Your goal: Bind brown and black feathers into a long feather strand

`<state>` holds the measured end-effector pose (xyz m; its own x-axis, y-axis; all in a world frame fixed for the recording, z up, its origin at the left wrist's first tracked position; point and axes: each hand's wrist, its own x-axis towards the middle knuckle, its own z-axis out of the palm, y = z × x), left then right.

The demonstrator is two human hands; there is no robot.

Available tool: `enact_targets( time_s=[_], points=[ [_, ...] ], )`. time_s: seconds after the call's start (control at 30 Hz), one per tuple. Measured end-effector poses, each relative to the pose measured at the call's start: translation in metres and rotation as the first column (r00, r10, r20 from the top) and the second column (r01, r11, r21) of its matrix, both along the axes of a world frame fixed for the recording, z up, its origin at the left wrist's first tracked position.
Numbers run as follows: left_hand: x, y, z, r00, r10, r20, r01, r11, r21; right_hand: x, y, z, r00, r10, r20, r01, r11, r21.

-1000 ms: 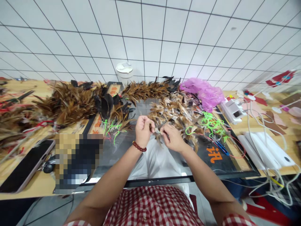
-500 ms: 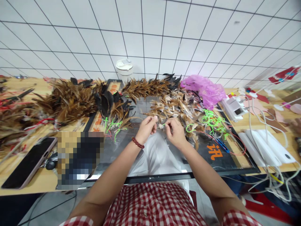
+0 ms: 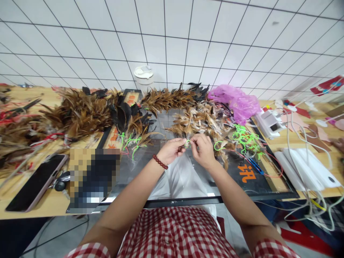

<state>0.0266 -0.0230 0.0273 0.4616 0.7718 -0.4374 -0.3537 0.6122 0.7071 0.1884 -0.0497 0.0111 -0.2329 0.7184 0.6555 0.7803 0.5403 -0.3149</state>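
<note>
Over the dark glass panel [image 3: 139, 175], my left hand [image 3: 172, 150] and my right hand [image 3: 202, 148] are close together, fingertips almost meeting. Between them shows a small pale feather tuft [image 3: 186, 144] with bright green string at it. My left thumb and fingers pinch the tuft. My right fingers are closed at the green string beside it; their tips partly hide it. Just beyond my hands lies a loose pile of brown and white feathers [image 3: 201, 120]. Left of my hands are tied feather bunches [image 3: 134, 127] with green string ends.
A feather garland [image 3: 169, 98] lies at the back, before a white lidded cup [image 3: 144, 77]. To the right are a pink plastic bag [image 3: 235, 102], tangled green string [image 3: 244, 138], a blue tool [image 3: 256, 166] and white cables [image 3: 291, 143]. A phone [image 3: 37, 182] lies left.
My hands have come closer together, the left moving slightly right. The green-tied tuft shows more clearly between my fingertips. The whole view has shifted a little.
</note>
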Motion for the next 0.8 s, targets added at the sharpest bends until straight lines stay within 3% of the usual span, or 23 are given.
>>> enact_targets(
  time_s=[0.13, 0.27, 0.5, 0.8],
  points=[
    [-0.0019, 0.0015, -0.0007, 0.999, 0.016, 0.046, -0.015, 1.000, -0.027, -0.0002, 0.0012, -0.0009, 1.000, -0.021, 0.007, 0.021, 0.999, -0.030],
    [-0.0005, 0.0006, -0.0027, 0.997, 0.078, 0.001, -0.078, 0.996, 0.032, 0.0005, 0.0017, -0.0042, 0.995, -0.066, -0.071, 0.058, 0.992, -0.115],
    [0.0039, -0.0008, -0.0082, 0.984, 0.155, -0.083, -0.134, 0.967, 0.216, 0.0015, 0.0038, -0.0082, 0.952, 0.001, -0.307, -0.076, 0.970, -0.232],
    [0.0050, -0.0039, -0.0052, 0.981, 0.124, -0.146, -0.076, 0.952, 0.298, 0.0013, 0.0021, -0.0072, 0.985, 0.022, -0.173, -0.062, 0.971, -0.230]
  ],
)
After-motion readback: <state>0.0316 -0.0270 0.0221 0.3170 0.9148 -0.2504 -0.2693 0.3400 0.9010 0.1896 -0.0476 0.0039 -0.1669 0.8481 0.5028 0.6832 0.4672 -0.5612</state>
